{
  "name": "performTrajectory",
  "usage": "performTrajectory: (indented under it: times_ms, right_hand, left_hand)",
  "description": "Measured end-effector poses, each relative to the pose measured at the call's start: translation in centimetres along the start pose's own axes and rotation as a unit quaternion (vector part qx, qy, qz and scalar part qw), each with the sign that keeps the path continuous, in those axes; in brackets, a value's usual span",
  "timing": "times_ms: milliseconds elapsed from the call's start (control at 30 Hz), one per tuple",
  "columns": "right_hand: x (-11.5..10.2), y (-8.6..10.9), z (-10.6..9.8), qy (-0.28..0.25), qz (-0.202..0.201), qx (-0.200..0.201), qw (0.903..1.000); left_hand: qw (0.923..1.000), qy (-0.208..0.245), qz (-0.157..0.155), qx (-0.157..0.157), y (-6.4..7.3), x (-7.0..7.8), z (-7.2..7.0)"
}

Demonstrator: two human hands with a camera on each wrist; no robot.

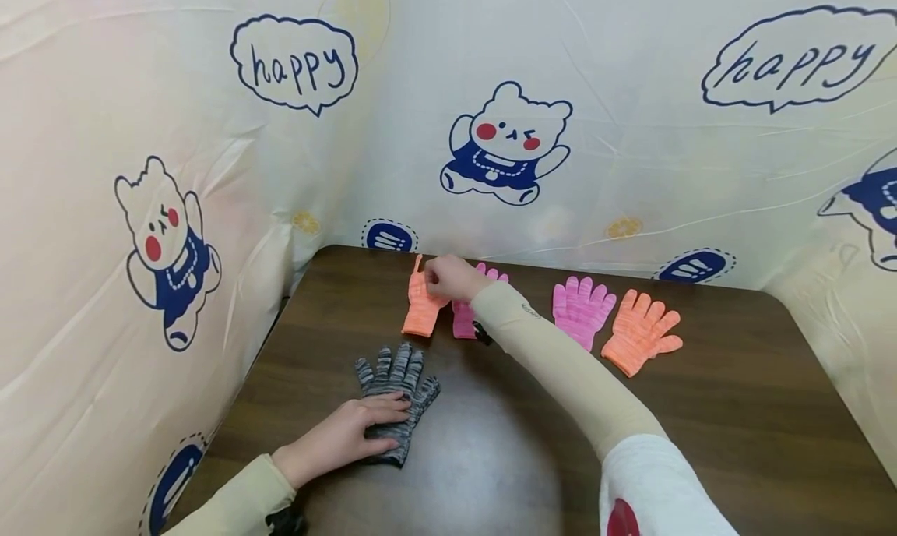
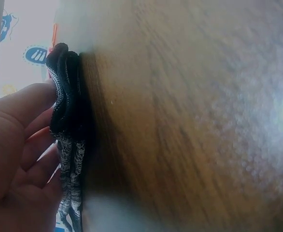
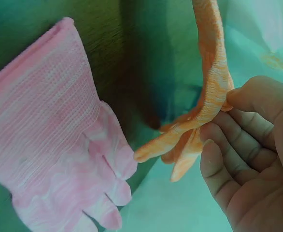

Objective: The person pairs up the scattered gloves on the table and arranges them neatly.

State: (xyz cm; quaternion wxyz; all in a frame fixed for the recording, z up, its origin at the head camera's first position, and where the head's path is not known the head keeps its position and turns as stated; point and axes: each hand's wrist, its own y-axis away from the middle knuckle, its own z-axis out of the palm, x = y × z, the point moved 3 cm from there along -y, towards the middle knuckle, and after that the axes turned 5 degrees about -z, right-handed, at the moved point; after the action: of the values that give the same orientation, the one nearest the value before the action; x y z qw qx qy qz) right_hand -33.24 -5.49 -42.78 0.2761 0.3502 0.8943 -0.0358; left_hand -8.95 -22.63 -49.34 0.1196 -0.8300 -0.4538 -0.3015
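Flat on the near left of the table lies a grey and black knit glove (image 1: pixel 398 371), fingers pointing away. My left hand (image 1: pixel 346 433) rests on its palm and cuff with the fingers extended; in the left wrist view the thumb touches the dark cuff (image 2: pixel 66 92). At the back, my right hand (image 1: pixel 454 277) pinches an orange glove (image 1: pixel 420 312) by its thumb side. The right wrist view shows this orange glove (image 3: pixel 211 92) lifted partly off the table between thumb and fingers. A pink glove (image 1: pixel 463 322) lies just right of it, partly hidden by my right arm.
A second pink glove (image 1: pixel 580 308) and a second orange glove (image 1: pixel 636 335) lie side by side at the back right. The brown wooden table (image 1: pixel 736 411) meets a printed white cloth (image 1: pixel 631 170) behind and at both sides.
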Motion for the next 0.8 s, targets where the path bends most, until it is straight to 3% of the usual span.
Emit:
performTrajectory:
  times_ms: [300,600,800]
  right_hand:
    - [0.1,3.2,-0.5,-0.031,-0.034,-0.001,0.9989]
    - [-0.5,7.1,-0.7,-0.017,-0.076,0.024,0.9967]
    - [-1.1,9.7,-1.1,-0.018,-0.097,0.041,0.9942]
  left_hand:
    - [1.0,-0.006,-0.006,0.001,0.0,0.2,0.0]
    - [0.9999,-0.004,-0.01,-0.008,-0.1,0.2,0.2]
    - [0.9995,-0.018,0.018,0.017,-0.1,0.1,0.0]
